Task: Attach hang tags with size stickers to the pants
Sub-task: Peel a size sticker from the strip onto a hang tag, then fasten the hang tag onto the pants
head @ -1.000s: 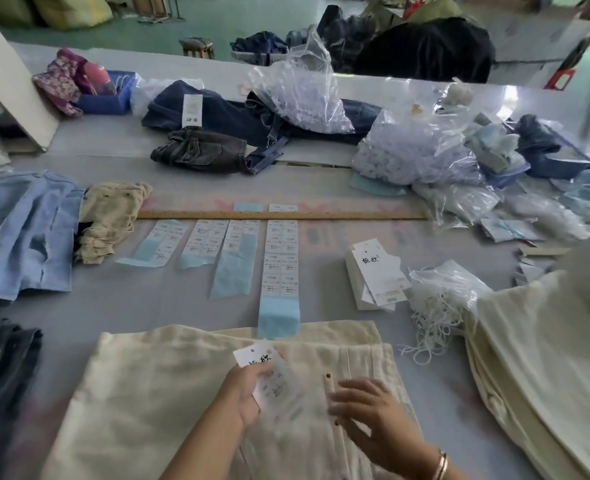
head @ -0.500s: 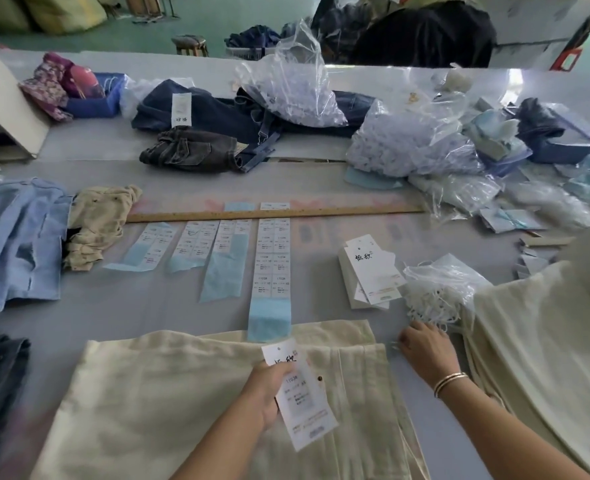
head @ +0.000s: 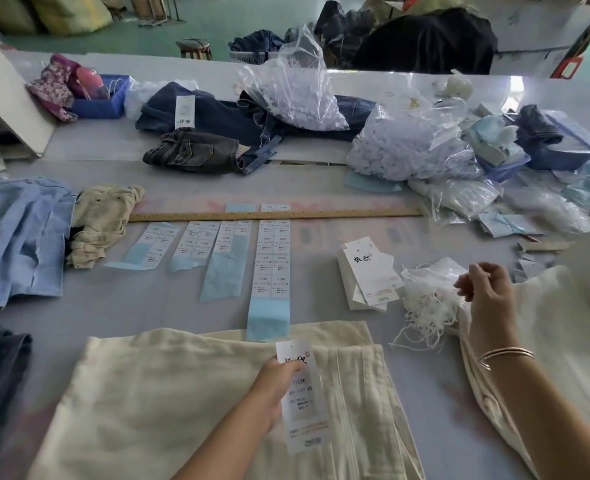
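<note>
Garment workshop: long table (head: 321,174) of pants (head: 217,393), sticker sheets (head: 272,258), hang tags (head: 369,271).

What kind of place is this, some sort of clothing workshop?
Probably a garment finishing or packing workshop: strips of size stickers lie on the table, a stack of hang tags sits beside them, and cream pants lie spread out in front.

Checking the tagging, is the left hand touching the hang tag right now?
Touching. The head view shows the left hand pinching the hang tag by its upper edge.
</note>
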Action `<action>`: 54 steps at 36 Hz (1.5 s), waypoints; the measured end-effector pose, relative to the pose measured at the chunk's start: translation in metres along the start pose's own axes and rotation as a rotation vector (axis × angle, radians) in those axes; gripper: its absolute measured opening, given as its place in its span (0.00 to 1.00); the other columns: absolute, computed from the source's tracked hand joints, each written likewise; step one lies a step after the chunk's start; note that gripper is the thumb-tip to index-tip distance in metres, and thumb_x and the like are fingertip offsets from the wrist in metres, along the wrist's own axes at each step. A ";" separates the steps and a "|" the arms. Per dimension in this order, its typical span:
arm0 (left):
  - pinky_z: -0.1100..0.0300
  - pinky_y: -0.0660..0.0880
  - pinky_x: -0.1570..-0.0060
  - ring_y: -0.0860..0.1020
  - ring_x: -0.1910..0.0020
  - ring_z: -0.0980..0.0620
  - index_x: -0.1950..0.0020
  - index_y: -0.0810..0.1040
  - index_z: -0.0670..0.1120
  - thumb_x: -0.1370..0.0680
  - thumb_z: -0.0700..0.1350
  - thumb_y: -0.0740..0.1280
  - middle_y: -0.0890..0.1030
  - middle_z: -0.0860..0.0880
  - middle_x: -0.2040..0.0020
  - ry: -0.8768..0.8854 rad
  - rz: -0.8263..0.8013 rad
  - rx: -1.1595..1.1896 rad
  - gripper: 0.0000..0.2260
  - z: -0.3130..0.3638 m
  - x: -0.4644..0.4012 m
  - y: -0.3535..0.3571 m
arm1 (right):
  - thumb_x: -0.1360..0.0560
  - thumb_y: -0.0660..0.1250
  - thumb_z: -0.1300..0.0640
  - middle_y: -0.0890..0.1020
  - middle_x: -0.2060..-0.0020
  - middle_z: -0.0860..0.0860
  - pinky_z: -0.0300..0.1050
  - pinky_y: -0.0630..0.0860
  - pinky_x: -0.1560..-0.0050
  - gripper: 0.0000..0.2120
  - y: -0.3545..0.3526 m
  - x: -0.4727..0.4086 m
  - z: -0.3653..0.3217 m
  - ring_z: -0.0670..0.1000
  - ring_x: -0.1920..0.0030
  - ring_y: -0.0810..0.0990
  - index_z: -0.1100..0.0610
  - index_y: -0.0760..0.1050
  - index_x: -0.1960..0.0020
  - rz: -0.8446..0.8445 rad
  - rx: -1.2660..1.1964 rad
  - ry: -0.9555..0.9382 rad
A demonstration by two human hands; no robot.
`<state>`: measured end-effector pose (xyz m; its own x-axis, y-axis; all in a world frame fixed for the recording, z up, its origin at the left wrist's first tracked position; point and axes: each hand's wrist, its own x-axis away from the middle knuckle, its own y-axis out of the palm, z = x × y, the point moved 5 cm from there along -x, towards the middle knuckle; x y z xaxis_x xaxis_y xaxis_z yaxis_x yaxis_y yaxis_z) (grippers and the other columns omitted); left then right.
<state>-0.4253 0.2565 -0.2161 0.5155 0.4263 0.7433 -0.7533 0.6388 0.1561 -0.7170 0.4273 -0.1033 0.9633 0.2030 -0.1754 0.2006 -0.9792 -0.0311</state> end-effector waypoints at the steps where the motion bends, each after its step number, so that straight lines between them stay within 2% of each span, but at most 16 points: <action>1: 0.53 0.77 0.60 0.79 0.62 0.43 0.49 0.79 0.39 0.23 0.36 0.63 0.82 0.42 0.62 0.010 0.007 -0.015 0.07 0.001 0.001 0.000 | 0.21 0.58 0.64 0.78 0.76 0.45 0.30 0.67 0.72 0.10 0.002 0.000 -0.006 0.40 0.75 0.72 0.51 0.69 0.58 -0.014 -0.001 -0.020; 6: 0.56 0.76 0.60 0.79 0.61 0.47 0.46 0.75 0.46 0.24 0.36 0.62 0.81 0.45 0.58 0.130 0.064 -0.066 0.09 0.013 0.004 0.003 | 0.22 0.60 0.62 0.80 0.72 0.43 0.27 0.69 0.65 0.10 0.016 0.002 -0.035 0.38 0.70 0.75 0.48 0.70 0.57 -0.063 -0.009 -0.117; 8: 0.61 0.74 0.66 0.78 0.61 0.51 0.46 0.72 0.49 0.25 0.36 0.64 0.80 0.46 0.55 0.177 0.094 -0.098 0.11 0.020 0.006 0.004 | 0.22 0.60 0.62 0.80 0.71 0.41 0.27 0.69 0.63 0.10 0.019 -0.001 -0.048 0.38 0.69 0.75 0.48 0.70 0.57 -0.031 -0.052 -0.134; 12: 0.63 0.73 0.68 0.78 0.60 0.52 0.41 0.66 0.52 0.26 0.37 0.66 0.80 0.47 0.53 0.262 0.126 -0.131 0.18 0.028 0.011 0.002 | 0.21 0.57 0.65 0.79 0.73 0.44 0.33 0.74 0.56 0.11 0.029 -0.009 -0.067 0.40 0.68 0.76 0.52 0.69 0.57 -0.083 -0.175 -0.066; 15: 0.59 0.76 0.63 0.78 0.59 0.51 0.41 0.68 0.52 0.24 0.38 0.64 0.80 0.48 0.54 0.328 0.137 -0.194 0.15 0.035 0.016 0.002 | 0.21 0.57 0.66 0.74 0.75 0.44 0.35 0.74 0.67 0.12 0.043 -0.005 -0.077 0.43 0.73 0.71 0.53 0.69 0.59 -0.184 -0.259 0.028; 19: 0.64 0.76 0.63 0.81 0.61 0.55 0.49 0.77 0.50 0.20 0.42 0.60 0.83 0.50 0.57 0.415 0.075 -0.206 0.06 0.049 0.027 0.003 | 0.22 0.61 0.65 0.71 0.78 0.44 0.31 0.64 0.76 0.11 0.075 0.031 -0.081 0.40 0.77 0.65 0.54 0.73 0.61 -0.420 0.022 0.052; 23: 0.66 0.75 0.64 0.81 0.62 0.57 0.50 0.78 0.49 0.20 0.45 0.62 0.84 0.52 0.59 0.503 -0.031 -0.168 0.06 0.064 0.041 -0.001 | 0.24 0.65 0.62 0.70 0.78 0.45 0.32 0.64 0.76 0.08 0.101 0.080 -0.073 0.42 0.77 0.65 0.55 0.76 0.61 -0.512 0.112 0.086; 28: 0.66 0.73 0.63 0.78 0.64 0.57 0.58 0.78 0.51 0.25 0.51 0.65 0.80 0.55 0.64 0.640 -0.136 -0.201 0.05 0.078 0.064 -0.010 | 0.25 0.66 0.64 0.67 0.79 0.45 0.36 0.60 0.77 0.07 0.130 0.137 -0.058 0.43 0.79 0.62 0.58 0.77 0.61 -0.591 -0.037 0.276; 31: 0.66 0.74 0.62 0.79 0.62 0.57 0.56 0.81 0.51 0.27 0.52 0.67 0.82 0.53 0.63 0.657 -0.217 -0.211 0.07 0.080 0.077 -0.016 | 0.25 0.67 0.64 0.69 0.78 0.47 0.36 0.59 0.76 0.10 0.144 0.164 -0.054 0.44 0.78 0.61 0.56 0.78 0.65 -0.645 -0.055 0.345; 36: 0.63 0.75 0.61 0.81 0.60 0.53 0.51 0.82 0.48 0.27 0.52 0.68 0.84 0.46 0.58 0.659 -0.237 -0.204 0.10 0.079 0.090 -0.030 | 0.24 0.63 0.66 0.70 0.77 0.50 0.36 0.57 0.75 0.14 0.158 0.197 -0.051 0.45 0.76 0.60 0.57 0.78 0.67 -0.703 -0.203 0.506; 39: 0.58 0.75 0.58 0.80 0.59 0.50 0.50 0.82 0.48 0.26 0.53 0.67 0.84 0.42 0.55 0.683 -0.218 -0.213 0.11 0.079 0.096 -0.036 | 0.25 0.63 0.65 0.66 0.76 0.52 0.36 0.56 0.75 0.08 0.160 0.206 -0.051 0.45 0.76 0.58 0.63 0.75 0.63 -0.722 -0.281 0.532; 43: 0.58 0.75 0.59 0.80 0.60 0.50 0.49 0.76 0.43 0.27 0.52 0.68 0.82 0.43 0.58 0.669 -0.203 -0.244 0.14 0.077 0.102 -0.040 | 0.26 0.64 0.66 0.67 0.73 0.55 0.36 0.58 0.75 0.07 0.158 0.213 -0.049 0.47 0.74 0.58 0.62 0.76 0.63 -0.722 -0.294 0.531; 46: 0.62 0.76 0.61 0.79 0.62 0.55 0.46 0.71 0.48 0.26 0.49 0.69 0.81 0.53 0.58 0.671 -0.207 -0.222 0.12 0.075 0.103 -0.039 | 0.25 0.63 0.67 0.69 0.73 0.55 0.37 0.57 0.74 0.10 0.156 0.216 -0.046 0.48 0.73 0.59 0.60 0.78 0.63 -0.719 -0.256 0.521; 49: 0.62 0.78 0.56 0.79 0.55 0.59 0.41 0.64 0.56 0.25 0.43 0.70 0.73 0.57 0.45 0.809 -0.072 -0.281 0.20 0.073 0.106 -0.039 | 0.29 0.68 0.61 0.72 0.72 0.56 0.39 0.62 0.72 0.04 0.155 0.218 -0.047 0.48 0.72 0.64 0.60 0.78 0.62 -0.728 -0.225 0.510; 51: 0.66 0.76 0.51 0.73 0.44 0.62 0.39 0.63 0.55 0.27 0.42 0.72 0.67 0.54 0.39 1.024 0.093 -0.371 0.24 0.076 0.113 -0.039 | 0.34 0.70 0.54 0.74 0.70 0.57 0.38 0.68 0.72 0.09 0.152 0.220 -0.045 0.49 0.72 0.70 0.60 0.78 0.62 -0.726 -0.218 0.511; 54: 0.70 0.69 0.43 0.68 0.39 0.60 0.44 0.70 0.55 0.27 0.44 0.73 0.67 0.49 0.41 1.300 0.274 -0.570 0.17 0.078 0.121 -0.036 | 0.34 0.70 0.51 0.76 0.68 0.58 0.41 0.73 0.69 0.10 0.146 0.224 -0.041 0.51 0.69 0.75 0.58 0.78 0.63 -0.708 -0.228 0.517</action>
<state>-0.3673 0.2355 -0.0811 0.6173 0.6468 -0.4479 -0.7854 0.4743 -0.3977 -0.4642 0.3297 -0.1072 0.5498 0.7884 0.2759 0.7541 -0.6106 0.2419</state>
